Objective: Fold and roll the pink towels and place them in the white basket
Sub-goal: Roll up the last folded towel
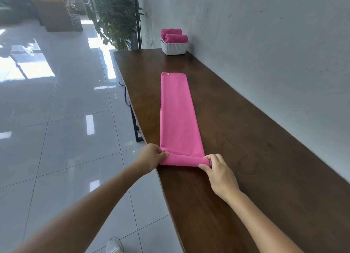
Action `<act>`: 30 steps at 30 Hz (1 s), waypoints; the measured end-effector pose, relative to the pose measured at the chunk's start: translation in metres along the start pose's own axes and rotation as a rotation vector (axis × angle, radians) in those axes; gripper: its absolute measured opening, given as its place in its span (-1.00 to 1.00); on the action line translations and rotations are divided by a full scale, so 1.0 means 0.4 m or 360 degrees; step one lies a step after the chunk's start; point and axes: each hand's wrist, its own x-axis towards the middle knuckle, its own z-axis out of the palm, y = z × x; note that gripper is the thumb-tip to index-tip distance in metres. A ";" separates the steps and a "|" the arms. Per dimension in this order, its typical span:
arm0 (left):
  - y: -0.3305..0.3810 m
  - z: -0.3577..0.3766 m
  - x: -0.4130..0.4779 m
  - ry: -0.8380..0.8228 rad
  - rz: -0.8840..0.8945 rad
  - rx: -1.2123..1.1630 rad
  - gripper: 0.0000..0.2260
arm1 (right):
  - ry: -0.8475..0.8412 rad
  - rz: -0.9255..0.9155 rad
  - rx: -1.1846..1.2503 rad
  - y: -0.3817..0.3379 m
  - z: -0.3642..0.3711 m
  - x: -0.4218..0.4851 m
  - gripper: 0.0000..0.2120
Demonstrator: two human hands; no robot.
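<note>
A pink towel [178, 112], folded into a long narrow strip, lies lengthwise on the dark wooden table [246, 158]. Its near end is turned over into a small roll. My left hand [151, 158] pinches the left end of that roll. My right hand [217, 171] pinches the right end, thumb under and fingers over. A white snap shows at the strip's far left corner. At the table's far end stands the white basket [174, 48] with two rolled pink towels [175, 37] in it.
A grey wall [265, 53] runs along the table's right side. The table's left edge drops to a glossy tiled floor [66, 129]. A potted plant [115, 15] stands beyond the far end. My shoe [113, 245] shows at the bottom.
</note>
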 end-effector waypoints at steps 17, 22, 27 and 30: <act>-0.064 0.056 -0.025 0.0445 0.0520 0.0208 -0.64 | -0.0295 0.0349 0.0080 -0.015 -0.040 0.157 -0.49; -0.042 0.045 0.015 0.0413 0.0375 0.0264 -0.68 | -0.0172 0.0470 -0.0084 -0.028 -0.015 0.178 -0.49; -0.034 0.013 0.059 0.0228 0.0198 0.0095 -0.70 | 0.0218 0.0248 -0.0069 -0.039 0.011 0.157 -0.69; -0.033 0.000 0.078 0.0129 0.0129 -0.0012 -0.71 | 0.0207 0.0070 -0.0038 -0.030 0.013 0.148 -0.70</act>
